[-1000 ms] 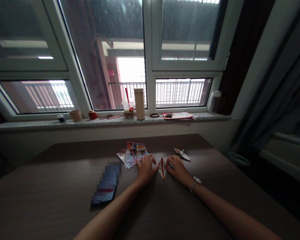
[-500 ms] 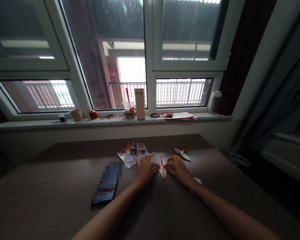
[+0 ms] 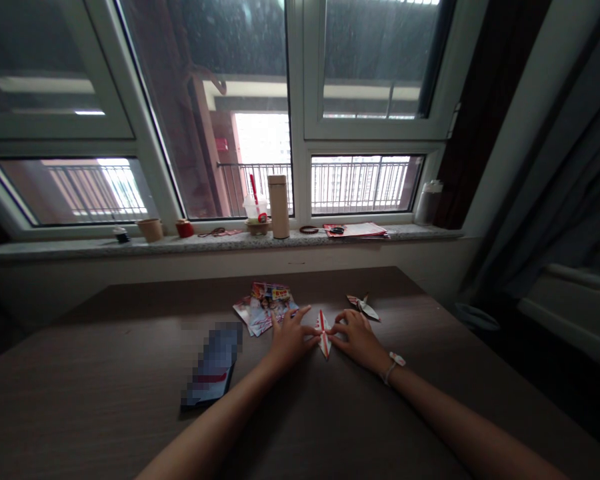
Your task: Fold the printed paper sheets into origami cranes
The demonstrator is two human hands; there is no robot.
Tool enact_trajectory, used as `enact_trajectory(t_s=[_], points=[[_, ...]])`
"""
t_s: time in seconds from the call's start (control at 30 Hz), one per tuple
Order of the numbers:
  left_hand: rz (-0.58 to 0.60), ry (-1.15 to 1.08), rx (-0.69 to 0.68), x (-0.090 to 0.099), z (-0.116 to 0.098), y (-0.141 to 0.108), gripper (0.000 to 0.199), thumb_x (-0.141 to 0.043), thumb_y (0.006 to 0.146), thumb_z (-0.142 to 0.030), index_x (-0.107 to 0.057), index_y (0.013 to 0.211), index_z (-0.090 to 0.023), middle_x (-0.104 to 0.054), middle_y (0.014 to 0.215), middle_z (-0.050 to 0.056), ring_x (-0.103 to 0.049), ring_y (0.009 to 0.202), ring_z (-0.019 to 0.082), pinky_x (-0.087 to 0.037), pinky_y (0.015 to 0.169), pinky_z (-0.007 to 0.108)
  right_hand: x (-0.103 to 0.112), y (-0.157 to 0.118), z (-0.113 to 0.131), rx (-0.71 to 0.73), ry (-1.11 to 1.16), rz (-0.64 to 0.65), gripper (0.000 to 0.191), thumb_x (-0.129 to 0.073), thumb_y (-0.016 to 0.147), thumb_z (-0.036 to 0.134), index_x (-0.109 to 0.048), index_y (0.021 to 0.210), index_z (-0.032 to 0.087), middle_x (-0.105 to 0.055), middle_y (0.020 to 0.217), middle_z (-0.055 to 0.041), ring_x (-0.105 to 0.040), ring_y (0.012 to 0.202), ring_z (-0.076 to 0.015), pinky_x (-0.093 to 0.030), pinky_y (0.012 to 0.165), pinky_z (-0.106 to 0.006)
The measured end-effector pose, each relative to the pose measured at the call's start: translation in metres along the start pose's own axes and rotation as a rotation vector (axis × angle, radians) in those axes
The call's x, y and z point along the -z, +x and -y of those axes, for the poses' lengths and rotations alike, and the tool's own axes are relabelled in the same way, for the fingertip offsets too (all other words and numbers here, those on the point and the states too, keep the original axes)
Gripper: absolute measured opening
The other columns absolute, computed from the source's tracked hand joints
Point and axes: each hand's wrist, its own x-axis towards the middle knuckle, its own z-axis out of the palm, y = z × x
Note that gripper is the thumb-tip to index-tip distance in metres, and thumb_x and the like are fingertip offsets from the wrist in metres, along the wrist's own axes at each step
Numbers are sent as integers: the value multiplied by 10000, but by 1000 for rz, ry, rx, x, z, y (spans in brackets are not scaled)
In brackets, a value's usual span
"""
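Note:
A narrow diamond of folded paper [image 3: 324,343], white with a red stripe, lies on the dark table with its points facing away from and toward me. My left hand [image 3: 293,339] pinches its left edge between thumb and a finger, while the other fingers stretch outward. On the opposite side, my right hand [image 3: 356,335] grips the right edge with curled fingers; a bracelet circles that wrist. Just beyond the right hand rests a folded paper crane [image 3: 365,307]. Printed paper sheets [image 3: 265,308] lie in a loose pile past my left hand.
A phone [image 3: 213,367], partly pixelated, lies left of my left forearm on the table [image 3: 105,360]. Along the windowsill [image 3: 220,244] stand a beige flask [image 3: 279,208], a drink cup with a red straw [image 3: 255,210], a paper cup [image 3: 151,230] and a clear bottle [image 3: 429,203].
Both hands stay at the folded paper's edges with almost no movement. The whole view has shifted very slightly.

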Motion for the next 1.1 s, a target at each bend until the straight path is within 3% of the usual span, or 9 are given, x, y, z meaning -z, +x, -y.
enact_trajectory(t_s=[0.3, 0.43, 0.57, 0.7, 0.83, 0.97, 1.1], points=[[-57, -82, 61, 0, 1, 0, 116, -733, 801, -373, -782, 902, -347, -484, 1471, 32, -391, 1355, 336, -10, 1122, 736, -6, 5, -8, -117, 142, 7, 227, -678, 831, 437, -740, 1030, 346, -591, 1130, -42, -509, 1143, -250, -349, 1028, -439], [-81, -83, 80, 1, 2, 1, 69, -744, 786, -356, -782, 805, -300, -512, 1447, 30, -398, 1350, 333, -6, 1133, 722, -7, 7, -9, -175, 165, -10, 322, -725, 791, 394, -715, 1097, 293, -595, 1139, -57, -515, 1131, -246, -369, 1017, -405], [-72, -78, 78, 0, 2, 1, 69, -723, 806, -331, -768, 812, -280, -504, 1451, 46, -407, 1347, 331, -78, 1124, 724, -7, 7, -8, -178, 167, 0, 274, -728, 793, 369, -743, 1055, 288, -597, 1162, -68, -506, 1151, -256, -353, 1035, -418], [-107, -75, 71, 0, 1, 0, 209, -715, 814, -318, -736, 1022, -308, -454, 1484, 75, -388, 1365, 320, -178, 1127, 675, -6, 6, -9, -146, 176, 17, 285, -703, 812, 370, -735, 1093, 328, -602, 1170, -62, -490, 1168, -264, -349, 1039, -436], [-141, -42, 52, 0, -2, 0, 367, -628, 889, -304, -626, 1247, -386, -382, 1536, 76, -343, 1396, 310, -167, 1127, 676, -2, 5, -8, -91, 155, 54, 292, -672, 831, 342, -719, 1115, 389, -593, 1187, -44, -475, 1180, -260, -344, 1046, -444], [-138, -28, 75, -2, -2, 1, 165, -623, 888, -289, -739, 1005, -297, -406, 1518, 83, -338, 1394, 329, -95, 1133, 701, 0, 4, -4, -74, 142, 73, 282, -655, 840, 300, -726, 1090, 410, -581, 1206, -40, -465, 1190, -259, -323, 1065, -461], [-149, -89, 95, -6, 3, 2, 57, -674, 838, -238, -730, 847, -233, -446, 1484, 87, -355, 1383, 324, -102, 1140, 688, 0, 4, -5, -79, 172, 54, 232, -633, 860, 341, -741, 1065, 355, -599, 1181, -51, -469, 1192, -261, -324, 1070, -464]])
